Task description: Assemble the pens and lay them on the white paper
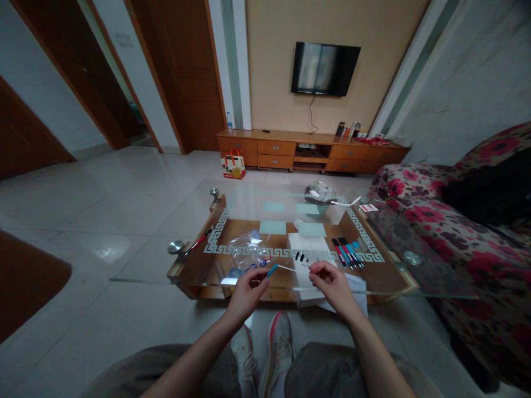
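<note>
One blue tube (271,270) and one thin white stick (293,270), held between two hands over the counter's (392,278) near edge.
The left hand (254,283) is pinched on the tube, the right hand (329,281) on the stick's far end; I can't tell whether tube and stick touch. Ahead of the left hand lies one clear bag (249,249); farther left, one red-and-black pen (199,241). Beyond the right hand, slightly rightward, sits a row of pens (347,253), too tightly packed to count.

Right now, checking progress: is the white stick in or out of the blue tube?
Mostly out: the white stick shows between the blue tube and the right hand; tip unclear.
</note>
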`<state>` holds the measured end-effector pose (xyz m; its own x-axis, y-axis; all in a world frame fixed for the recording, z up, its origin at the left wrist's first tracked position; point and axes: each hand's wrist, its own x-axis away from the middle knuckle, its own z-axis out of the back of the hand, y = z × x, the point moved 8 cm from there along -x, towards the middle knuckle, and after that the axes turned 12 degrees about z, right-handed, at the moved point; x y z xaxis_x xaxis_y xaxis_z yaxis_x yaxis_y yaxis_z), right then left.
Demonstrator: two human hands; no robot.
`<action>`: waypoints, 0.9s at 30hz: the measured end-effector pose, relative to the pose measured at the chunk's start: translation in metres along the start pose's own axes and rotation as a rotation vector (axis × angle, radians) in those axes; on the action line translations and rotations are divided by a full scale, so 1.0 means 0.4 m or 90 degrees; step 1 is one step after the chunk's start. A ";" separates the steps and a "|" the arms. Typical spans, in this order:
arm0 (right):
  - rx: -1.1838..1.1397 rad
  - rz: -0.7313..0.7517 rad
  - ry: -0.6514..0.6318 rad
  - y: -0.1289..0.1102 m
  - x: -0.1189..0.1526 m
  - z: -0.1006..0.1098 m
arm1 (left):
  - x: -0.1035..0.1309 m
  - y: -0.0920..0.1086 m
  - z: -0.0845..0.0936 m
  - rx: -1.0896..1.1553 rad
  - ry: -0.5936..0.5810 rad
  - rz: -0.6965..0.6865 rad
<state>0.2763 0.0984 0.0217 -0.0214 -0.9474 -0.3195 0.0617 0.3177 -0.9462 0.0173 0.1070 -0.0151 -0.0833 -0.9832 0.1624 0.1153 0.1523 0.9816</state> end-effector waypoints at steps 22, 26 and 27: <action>-0.029 -0.017 0.016 0.007 0.000 0.007 | 0.012 0.035 -0.011 -0.146 -0.013 -0.092; -0.070 -0.029 0.037 0.012 0.003 -0.002 | 0.033 0.054 -0.042 -0.165 -0.078 -0.105; -0.076 -0.031 0.036 0.015 0.004 -0.007 | 0.039 0.059 -0.050 -0.166 -0.097 -0.108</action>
<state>0.2738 0.0989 0.0154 -0.0778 -0.9592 -0.2717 -0.0592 0.2765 -0.9592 0.0386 0.0932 0.0087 -0.2675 -0.9631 0.0312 0.3344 -0.0624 0.9404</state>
